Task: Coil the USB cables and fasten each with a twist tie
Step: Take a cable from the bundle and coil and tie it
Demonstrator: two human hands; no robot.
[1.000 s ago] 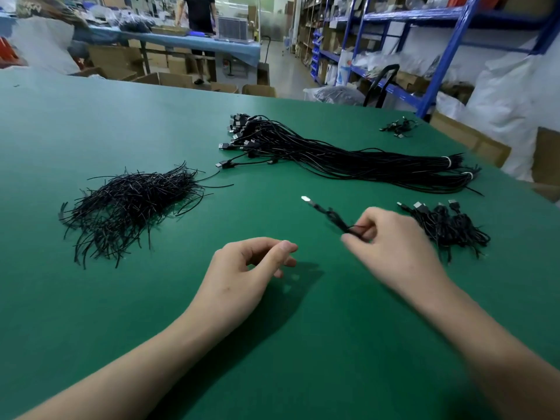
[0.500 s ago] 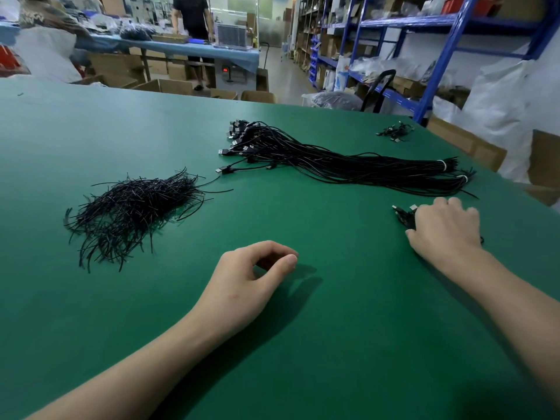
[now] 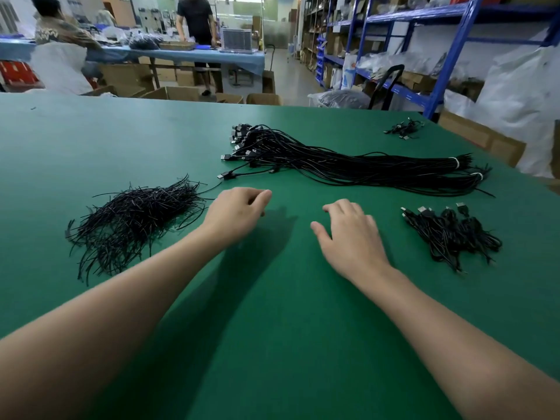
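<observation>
A long bundle of black USB cables (image 3: 348, 168) lies across the far middle of the green table (image 3: 91, 140), plugs at its left end. A heap of black twist ties (image 3: 133, 219) sits at the left. At the right lies a pile of coiled, tied cables (image 3: 448, 234). My left hand (image 3: 236, 213) hovers just right of the twist ties, fingers loosely curled, holding nothing. In the middle of the table my right hand (image 3: 348, 234) has relaxed, spread fingers and is empty, left of the coiled pile.
One more small coiled cable (image 3: 403, 130) lies near the far right corner. Beyond the table are blue shelving (image 3: 448, 56), cardboard boxes (image 3: 172, 92), white sacks and two people at a blue-covered bench (image 3: 181, 56).
My right hand put the coiled cable on the right pile, then moved left to the table's middle, empty. My left hand moved forward towards the cable plugs and twist ties.
</observation>
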